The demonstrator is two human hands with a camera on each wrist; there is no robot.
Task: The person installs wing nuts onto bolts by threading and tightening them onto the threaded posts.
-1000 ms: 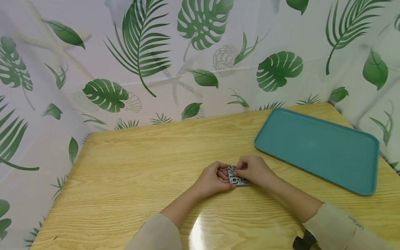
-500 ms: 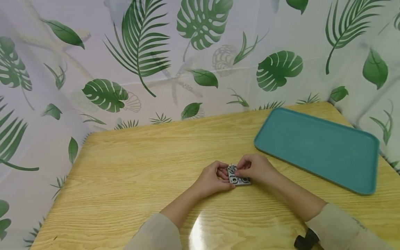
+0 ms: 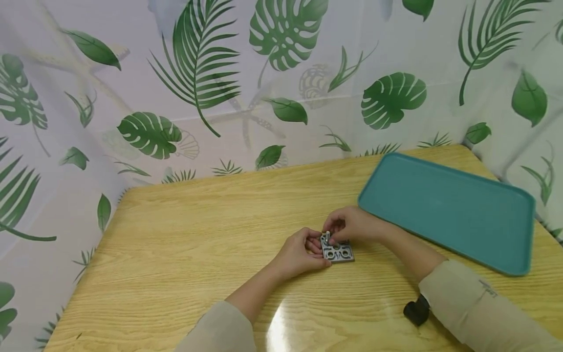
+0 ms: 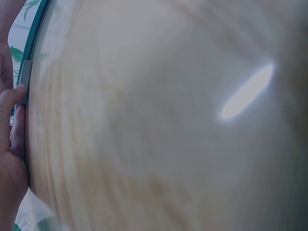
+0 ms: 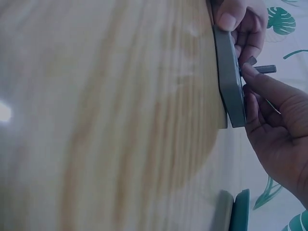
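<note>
A grey metal plate (image 3: 344,253) with round holes lies on the wooden table in front of me. My left hand (image 3: 300,253) grips its left edge, the thumb at the near corner. From the far left corner a threaded bolt (image 5: 266,69) stands upright. My right hand (image 3: 352,226) reaches over the plate's far side and pinches a small nut-like piece (image 5: 251,60) at the foot of the bolt. Its fingers mostly hide that piece. At the left border of the left wrist view, the plate (image 4: 25,79) shows edge-on beside the left thumb.
A teal tray (image 3: 448,208) lies at the right of the table (image 3: 198,234), beyond the right forearm. Below the right sleeve is a black object (image 3: 416,311). A leaf-patterned cloth (image 3: 246,98) hangs behind the table.
My right hand has shifted to the far side of the bolt, uncovering more of the plate's near right part. The right forearm has swung slightly away from me. The left hand stays put.
</note>
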